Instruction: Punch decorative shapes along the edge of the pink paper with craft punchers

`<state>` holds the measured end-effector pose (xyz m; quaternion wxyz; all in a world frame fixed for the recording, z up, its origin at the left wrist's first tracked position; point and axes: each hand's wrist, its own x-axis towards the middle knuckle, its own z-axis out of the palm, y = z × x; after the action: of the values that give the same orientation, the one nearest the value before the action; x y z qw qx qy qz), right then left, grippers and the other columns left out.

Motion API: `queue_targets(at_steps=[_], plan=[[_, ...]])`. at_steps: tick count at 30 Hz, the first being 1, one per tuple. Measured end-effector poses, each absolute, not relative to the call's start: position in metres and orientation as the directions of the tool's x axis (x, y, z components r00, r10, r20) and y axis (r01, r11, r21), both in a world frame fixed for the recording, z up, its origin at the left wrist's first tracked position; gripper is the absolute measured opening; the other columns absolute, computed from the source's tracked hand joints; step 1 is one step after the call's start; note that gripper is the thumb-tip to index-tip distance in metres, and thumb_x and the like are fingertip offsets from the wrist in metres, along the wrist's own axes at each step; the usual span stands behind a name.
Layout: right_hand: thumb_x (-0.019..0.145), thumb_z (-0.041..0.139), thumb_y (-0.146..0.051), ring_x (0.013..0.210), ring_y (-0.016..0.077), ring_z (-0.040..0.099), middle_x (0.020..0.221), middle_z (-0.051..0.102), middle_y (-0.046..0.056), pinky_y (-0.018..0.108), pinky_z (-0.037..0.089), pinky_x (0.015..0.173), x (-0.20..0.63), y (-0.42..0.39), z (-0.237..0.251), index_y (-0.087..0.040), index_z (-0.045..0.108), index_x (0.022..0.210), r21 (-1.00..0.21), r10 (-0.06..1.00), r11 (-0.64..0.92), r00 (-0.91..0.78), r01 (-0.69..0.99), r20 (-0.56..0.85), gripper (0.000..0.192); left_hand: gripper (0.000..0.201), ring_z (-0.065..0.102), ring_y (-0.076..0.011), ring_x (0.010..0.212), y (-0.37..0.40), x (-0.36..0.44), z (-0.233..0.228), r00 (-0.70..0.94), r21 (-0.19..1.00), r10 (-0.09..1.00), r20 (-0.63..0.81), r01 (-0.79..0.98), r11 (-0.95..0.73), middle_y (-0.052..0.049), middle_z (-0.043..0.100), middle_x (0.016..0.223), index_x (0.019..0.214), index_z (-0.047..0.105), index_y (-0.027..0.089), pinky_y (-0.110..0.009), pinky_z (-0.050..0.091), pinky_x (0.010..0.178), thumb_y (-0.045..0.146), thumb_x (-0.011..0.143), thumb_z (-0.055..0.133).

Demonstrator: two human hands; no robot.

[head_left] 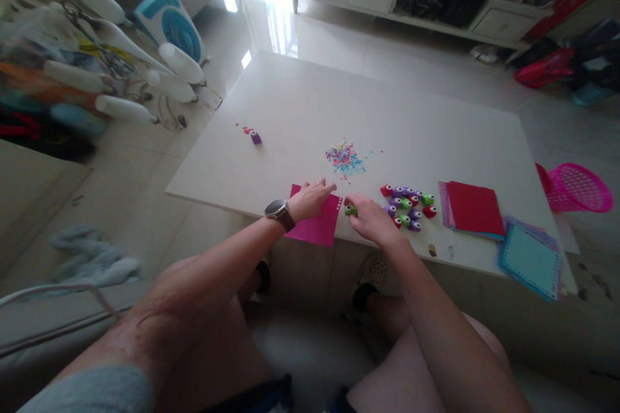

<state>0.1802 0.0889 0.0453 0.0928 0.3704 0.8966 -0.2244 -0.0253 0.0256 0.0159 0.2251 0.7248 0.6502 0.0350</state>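
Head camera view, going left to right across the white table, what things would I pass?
Purple punch → pink sheet → confetti pile → cluster of small punches → red paper stack → blue paper stack.

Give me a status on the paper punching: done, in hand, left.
Done: a confetti pile lies mid-table. In hand: the left hand presses the pink sheet flat, and the right hand holds a green punch at its edge. Left: a cluster of punches sits idle, and the paper stack looks unpunched.
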Motion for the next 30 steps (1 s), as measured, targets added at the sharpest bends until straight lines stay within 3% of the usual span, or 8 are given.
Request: queue_targets(at_steps=[5,11,19,30], plan=[[0.094,0.054,-0.007,0.109,0.0259,0.07,0.128,0.075,0.011,0.033,0.047,0.086,0.181,0.085,0.046,-0.023,0.069,0.122,-0.306,0.672,0.6,-0.673,0.739,-0.307,0.035,0.061,0.067,-0.0296,0.126,0.03,-0.025,0.015,0.168,0.436,0.954,-0.247,0.899,-0.045,-0.015,0.074,0.129,0.147,0.057,0.018,-0.042,0.048,0.101,-0.001,0.09,0.046],[0.098,0.058,-0.013,0.106,0.0269,0.07,0.126,0.074,0.01,0.034,0.047,0.081,0.183,0.084,0.049,-0.025,0.068,0.119,-0.255,0.726,0.576,-0.629,0.777,-0.277,0.027,0.053,0.071,-0.0303,0.118,0.036,-0.022,0.014,0.137,0.407,0.959,-0.248,0.913,-0.025,-0.014,0.078,0.117,0.142,0.057,0.018,-0.042,0.048,0.097,0.002,0.093,0.045],[0.099,0.064,-0.018,0.102,0.0253,0.069,0.119,0.072,0.008,0.034,0.048,0.085,0.181,0.087,0.046,-0.025,0.068,0.115,-0.322,0.715,0.582,-0.659,0.746,-0.235,0.018,0.057,0.072,-0.0332,0.12,0.035,-0.024,0.017,0.15,0.452,0.957,-0.249,0.892,-0.022,-0.014,0.079,0.118,0.145,0.057,0.017,-0.045,0.048,0.097,0.0,0.092,0.047],[0.097,0.067,-0.019,0.097,0.0247,0.068,0.119,0.072,0.009,0.034,0.049,0.086,0.179,0.091,0.041,-0.026,0.07,0.119,-0.331,0.717,0.577,-0.657,0.747,-0.233,0.024,0.06,0.071,-0.0336,0.124,0.037,-0.025,0.021,0.165,0.476,0.956,-0.243,0.879,-0.031,-0.017,0.08,0.123,0.149,0.053,0.013,-0.043,0.049,0.098,-0.001,0.091,0.049]])
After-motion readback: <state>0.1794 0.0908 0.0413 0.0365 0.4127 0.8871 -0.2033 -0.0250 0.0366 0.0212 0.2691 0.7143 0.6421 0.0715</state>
